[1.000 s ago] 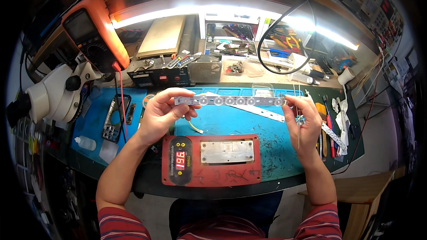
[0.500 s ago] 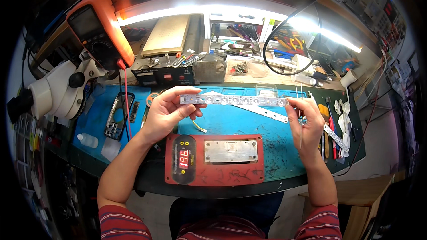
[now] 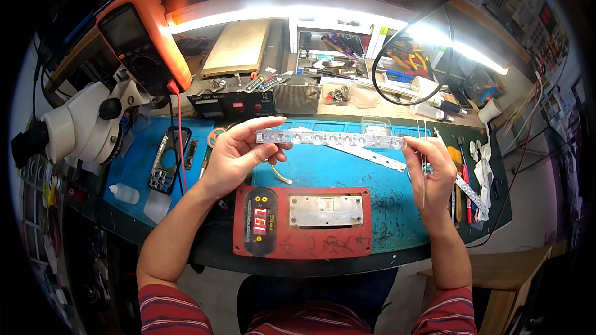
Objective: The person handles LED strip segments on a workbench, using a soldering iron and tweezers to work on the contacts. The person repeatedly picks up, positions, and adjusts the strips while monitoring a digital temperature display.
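Observation:
A narrow LED strip [image 3: 333,139] with several clear round lenses is stretched level between my hands, above the bench mat. My left hand [image 3: 233,160] pinches its left end between thumb and fingers. At the other end, my right hand [image 3: 434,170] grips the strip by thumb and fingertips, and thin metal tweezers [image 3: 424,177] stand upright in the same hand. Below the strip, a red heating plate [image 3: 298,245] with a metal top and a lit red digit display sits near the bench's front edge. Another white strip [image 3: 369,158] lies slantwise on the mat behind.
An orange multimeter [image 3: 146,43] and a white microscope [image 3: 81,127] stand at the left. A phone frame [image 3: 162,167] and a small white bottle [image 3: 124,194] lie below them. Brushes, pens and another strip [image 3: 472,194] lie at right. A black cable [image 3: 375,77] loops overhead.
The whole view has shifted slightly, moving the scene a little to the right. Both hands keep their hold on the LED strip. The digits on the heating plate's display have changed.

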`<state>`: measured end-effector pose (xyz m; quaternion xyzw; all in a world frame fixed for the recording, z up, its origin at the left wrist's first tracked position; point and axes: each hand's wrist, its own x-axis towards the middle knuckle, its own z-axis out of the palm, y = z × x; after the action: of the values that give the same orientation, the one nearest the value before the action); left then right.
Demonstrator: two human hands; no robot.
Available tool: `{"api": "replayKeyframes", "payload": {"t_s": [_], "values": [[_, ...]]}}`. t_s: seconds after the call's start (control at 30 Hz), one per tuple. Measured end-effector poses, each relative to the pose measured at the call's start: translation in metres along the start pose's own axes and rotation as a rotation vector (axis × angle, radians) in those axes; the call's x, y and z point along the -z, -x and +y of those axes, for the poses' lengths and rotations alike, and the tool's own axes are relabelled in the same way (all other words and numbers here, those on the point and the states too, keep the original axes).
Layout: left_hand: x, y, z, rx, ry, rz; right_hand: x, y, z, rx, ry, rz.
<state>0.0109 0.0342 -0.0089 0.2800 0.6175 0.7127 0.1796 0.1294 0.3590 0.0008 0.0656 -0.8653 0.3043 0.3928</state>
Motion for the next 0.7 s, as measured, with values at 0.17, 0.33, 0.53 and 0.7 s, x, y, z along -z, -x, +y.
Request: {"api": "replayKeyframes", "payload": {"t_s": [0.17, 0.33, 0.53, 0.7], "values": [[0.0009, -0.0005, -0.0029, -0.012, 0.005, 0.005, 0.0002, 0.0005, 0.0005, 0.005, -0.002, -0.006], [0.0, -0.0002, -0.0026, -0.015, -0.002, 0.011, 0.0004, 0.0005, 0.0003, -0.008, -0.006, -0.001], [0.0003, 0.0013, -0.003, -0.015, -0.007, 0.015, -0.0008, 0.0008, 0.0001, 0.007, -0.001, 0.01], [0.0, 0.001, -0.0034, -0.031, 0.002, 0.001, -0.0004, 0.002, 0.0013, -0.003, 0.01, -0.003]]}}
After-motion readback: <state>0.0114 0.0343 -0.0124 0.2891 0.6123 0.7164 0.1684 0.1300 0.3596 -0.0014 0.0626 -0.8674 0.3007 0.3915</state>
